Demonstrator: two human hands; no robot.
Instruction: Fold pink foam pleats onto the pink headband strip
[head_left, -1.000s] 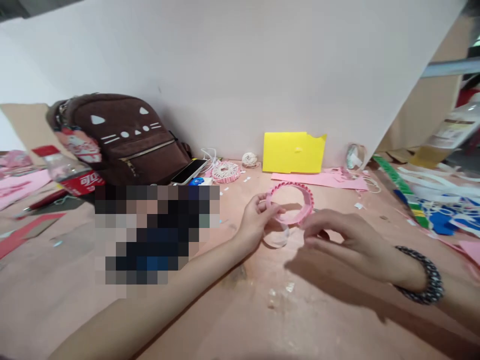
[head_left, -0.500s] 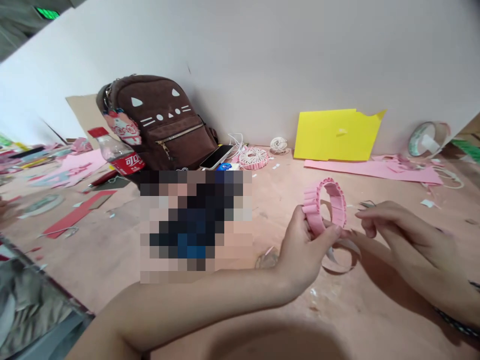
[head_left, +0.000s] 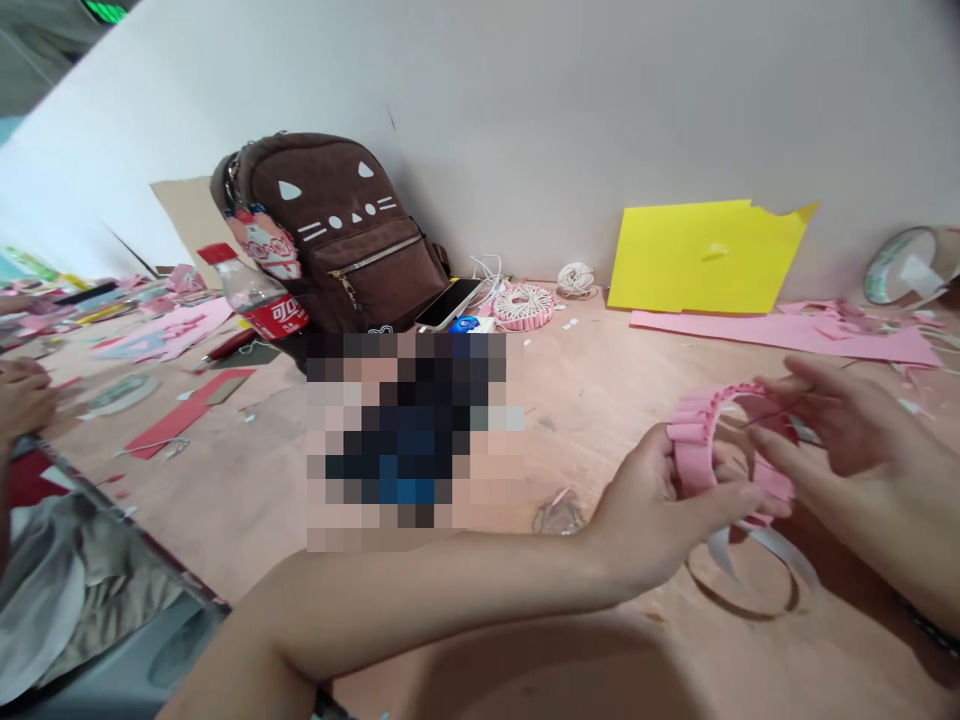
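Note:
A pink pleated paper ring (head_left: 694,450) is held up at the right, tilted so that its opening shows. My left hand (head_left: 652,510) grips its lower left side, the thumb lying along the near bottom edge. At the ring's right side is my right hand (head_left: 862,450), with thumb and forefinger close together around a thin dark pointed tool (head_left: 765,421) that reaches into the opening; its exact kind is unclear. Below the ring, a roll of whitish tape (head_left: 795,565) stands on the table, partly hidden by my hands.
A brown backpack (head_left: 337,240), a cola bottle (head_left: 274,305) and a phone (head_left: 448,305) stand at back left. A string-wound pink ring (head_left: 523,307), yellow card (head_left: 705,258) and pink strip (head_left: 780,335) lie by the wall. Another person's hand (head_left: 22,398) is at far left.
Both hands and the pink ring appear further right and slightly lower in view. My right hand has closed in from beside the ring, bringing the thin tool to its opening.

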